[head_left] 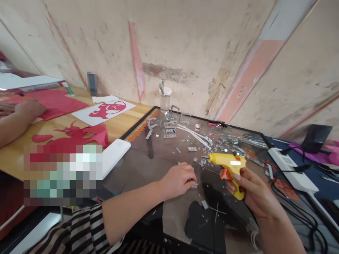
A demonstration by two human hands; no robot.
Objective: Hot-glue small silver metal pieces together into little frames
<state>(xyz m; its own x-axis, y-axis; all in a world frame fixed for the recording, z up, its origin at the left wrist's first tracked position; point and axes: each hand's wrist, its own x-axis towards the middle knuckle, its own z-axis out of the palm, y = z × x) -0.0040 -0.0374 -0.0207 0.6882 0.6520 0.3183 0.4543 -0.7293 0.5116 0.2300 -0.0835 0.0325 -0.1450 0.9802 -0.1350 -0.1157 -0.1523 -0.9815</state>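
Striped sleeve (pixel 91 224), silvery scraps (pixel 192 149) across tabletop (pixel 137 169), stained wall (pixel 185 42).

A mosaic blur hides whatever lies beyond the striped sleeve of the left forearm (pixel 134 213), and another blurs a dark upright object (pixel 92 84) far past it. Beneath the curled fingers of the left hand (pixel 178 180), the small silvery piece (pixel 194 186) is mostly covered. The right hand (pixel 251 190) hides part of the yellow glue gun's handle (pixel 239 193). The picture's bottom edge cuts off the right forearm (pixel 282 225); the left edge crops another person's arm (pixel 16 121).
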